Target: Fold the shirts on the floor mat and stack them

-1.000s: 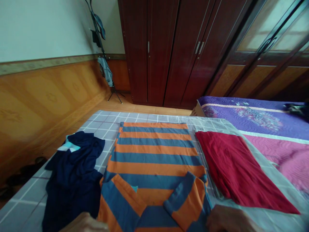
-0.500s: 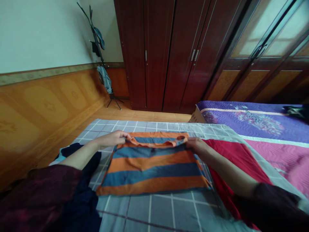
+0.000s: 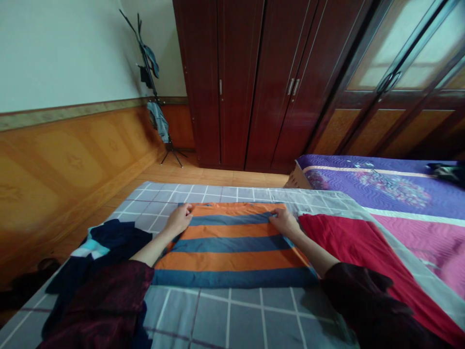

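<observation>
An orange and blue striped garment (image 3: 232,245) lies flat on the grey checked bed cover (image 3: 243,315), its far edge straight and its near edge toward me. My left hand (image 3: 180,218) pinches the cloth at the far left corner. At the far right corner, my right hand (image 3: 284,221) is closed on the fabric, with thumb and fingers together. Both forearms reach over the sides of the garment and hide parts of its side edges.
Dark navy clothing (image 3: 116,240) lies to the left, partly under my sleeve. Red cloth (image 3: 348,242) is on the right. Beyond are a purple and pink bed (image 3: 399,189), a dark red wardrobe (image 3: 240,87) and a coat stand (image 3: 154,92).
The garment's far edge, gathered and raised before, now lies flat, with the stripes smoother. My hands have come down onto it, the right one slightly inward. More navy clothing shows at the left.
</observation>
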Motion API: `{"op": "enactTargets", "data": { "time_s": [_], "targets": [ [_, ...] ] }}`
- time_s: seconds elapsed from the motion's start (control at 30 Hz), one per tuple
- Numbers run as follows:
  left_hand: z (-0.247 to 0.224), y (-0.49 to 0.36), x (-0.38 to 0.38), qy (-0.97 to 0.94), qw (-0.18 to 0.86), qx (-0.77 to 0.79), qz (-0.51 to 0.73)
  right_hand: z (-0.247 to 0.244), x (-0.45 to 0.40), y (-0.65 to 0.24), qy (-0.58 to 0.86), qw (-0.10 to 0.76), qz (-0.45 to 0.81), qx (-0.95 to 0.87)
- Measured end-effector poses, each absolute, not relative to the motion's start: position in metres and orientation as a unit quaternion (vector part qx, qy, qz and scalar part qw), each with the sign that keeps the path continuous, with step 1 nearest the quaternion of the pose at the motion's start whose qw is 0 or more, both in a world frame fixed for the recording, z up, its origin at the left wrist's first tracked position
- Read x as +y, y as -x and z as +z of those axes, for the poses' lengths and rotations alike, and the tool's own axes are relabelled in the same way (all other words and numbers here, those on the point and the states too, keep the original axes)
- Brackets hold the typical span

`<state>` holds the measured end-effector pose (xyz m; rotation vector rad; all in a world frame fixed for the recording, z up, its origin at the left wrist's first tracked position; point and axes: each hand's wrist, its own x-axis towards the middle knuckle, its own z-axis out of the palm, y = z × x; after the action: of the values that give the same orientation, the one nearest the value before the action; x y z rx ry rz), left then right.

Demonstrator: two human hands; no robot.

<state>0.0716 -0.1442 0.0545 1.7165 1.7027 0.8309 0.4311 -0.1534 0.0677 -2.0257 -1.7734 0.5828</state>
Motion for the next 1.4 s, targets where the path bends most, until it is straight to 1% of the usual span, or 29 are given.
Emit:
{"op": "enactTargets", "data": {
  "time_s": [0.07,0.13,0.23,0.3,0.33,0.4,0.47,0.5,0.57,0.67,0.73,0.87,0.97,1.03,1.13,1.3,1.4],
  "targets": [
    [0.058,-0.085,-0.16,-0.669,0.24,0.627,0.32,0.072,-0.169,-0.411,0.695,0.2,0.15,-0.675],
    [0.056,-0.107,-0.181,-0.734,0.186,0.581,0.299,0.07,-0.19,-0.381,0.639,0.201,0.114,-0.734],
    [0.042,-0.13,-0.21,-0.842,0.103,0.499,0.178,0.054,-0.216,-0.345,0.511,0.168,0.076,-0.839],
    [0.03,-0.124,-0.222,-0.86,0.072,0.497,0.097,0.039,-0.224,-0.343,0.462,0.131,0.054,-0.876],
    [0.025,-0.114,-0.224,-0.853,0.062,0.513,0.069,0.032,-0.225,-0.349,0.472,0.113,0.041,-0.874],
    [0.02,-0.089,-0.224,-0.82,0.043,0.57,0.035,0.024,-0.223,-0.369,0.554,0.09,0.009,-0.828],
    [0.022,-0.071,-0.219,-0.789,0.028,0.613,0.028,0.023,-0.218,-0.385,0.642,0.08,-0.03,-0.762],
    [0.024,-0.069,-0.215,-0.787,0.021,0.616,0.036,0.025,-0.216,-0.386,0.658,0.082,-0.04,-0.748],
    [0.03,-0.081,-0.206,-0.809,0.011,0.583,0.067,0.03,-0.211,-0.373,0.619,0.096,-0.027,-0.779],
    [0.031,-0.121,-0.194,-0.837,0.019,0.537,0.101,0.036,-0.194,-0.34,0.487,0.103,0.026,-0.867],
    [0.025,-0.142,-0.189,-0.83,0.024,0.546,0.108,0.037,-0.178,-0.328,0.47,0.096,0.036,-0.877],
    [0.012,-0.149,-0.186,-0.813,0.016,0.57,0.117,0.037,-0.15,-0.339,0.556,0.104,0.013,-0.825],
    [0.009,-0.141,-0.185,-0.807,0.017,0.579,0.116,0.035,-0.148,-0.349,0.562,0.099,0.01,-0.821],
    [0.01,-0.136,-0.182,-0.8,0.023,0.589,0.109,0.034,-0.151,-0.353,0.579,0.095,0.005,-0.81],
    [0.013,-0.129,-0.177,-0.789,0.019,0.605,0.103,0.033,-0.156,-0.362,0.643,0.098,-0.015,-0.759],
    [0.013,-0.115,-0.171,-0.783,0.019,0.614,0.104,0.039,-0.169,-0.394,0.662,0.079,-0.025,-0.745],
    [0.012,-0.106,-0.17,-0.762,0.016,0.639,0.104,0.043,-0.19,-0.408,0.729,0.08,-0.05,-0.678]
  ]
}}
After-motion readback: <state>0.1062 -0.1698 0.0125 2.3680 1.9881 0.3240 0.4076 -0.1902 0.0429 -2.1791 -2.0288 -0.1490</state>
